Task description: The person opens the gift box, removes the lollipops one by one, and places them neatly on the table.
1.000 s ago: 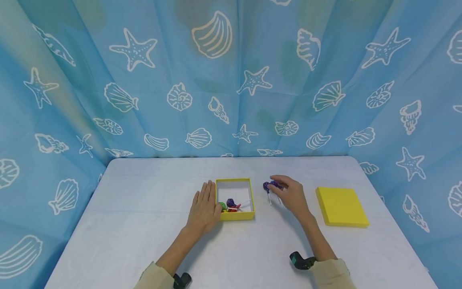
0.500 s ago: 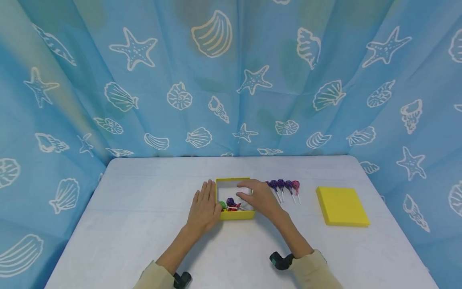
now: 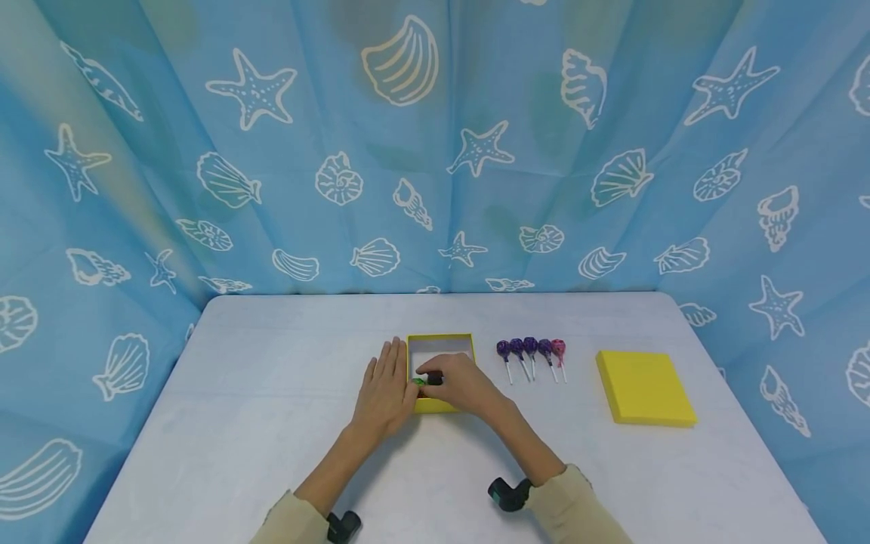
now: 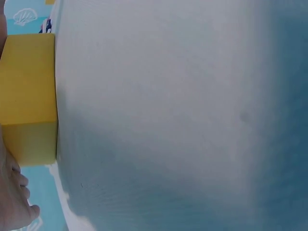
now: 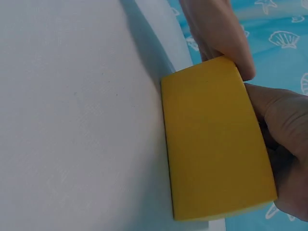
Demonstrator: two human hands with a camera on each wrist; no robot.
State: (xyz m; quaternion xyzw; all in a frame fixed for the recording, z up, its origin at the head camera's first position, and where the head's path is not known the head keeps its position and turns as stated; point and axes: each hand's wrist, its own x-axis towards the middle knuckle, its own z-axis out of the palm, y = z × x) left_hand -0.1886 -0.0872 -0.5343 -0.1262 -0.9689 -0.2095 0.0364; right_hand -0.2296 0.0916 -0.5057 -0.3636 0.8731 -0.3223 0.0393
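A yellow open-topped box [image 3: 438, 406] with a pale inside stands on the table. My left hand [image 3: 382, 394] lies along its left wall with fingers straight, the thumb at the front left corner. Over the front rim, my right hand [image 3: 465, 384] reaches in, thumb and index finger bent around a green-wrapped lollipop [image 3: 418, 382]. I cannot tell whether the two fingers pinch it. A dark purple wrapped candy [image 3: 435, 377] shows between the fingers, and the palm hides the box's right part. In the right wrist view, the box's front wall [image 5: 216, 144] hides the right fingertips.
Right of the box lies a neat row of several lollipops, purple ones [image 3: 516, 347] and a pink one [image 3: 558, 348] at the right end, sticks toward me. Farther right lies a flat yellow lid [image 3: 646, 387]. A blue shell-print curtain [image 3: 435, 151] hangs behind the white table [image 3: 272, 355].
My right hand has let go of a purple lollipop in the row, moved left and dipped into the box at its front left corner. The left hand has stayed at the box.
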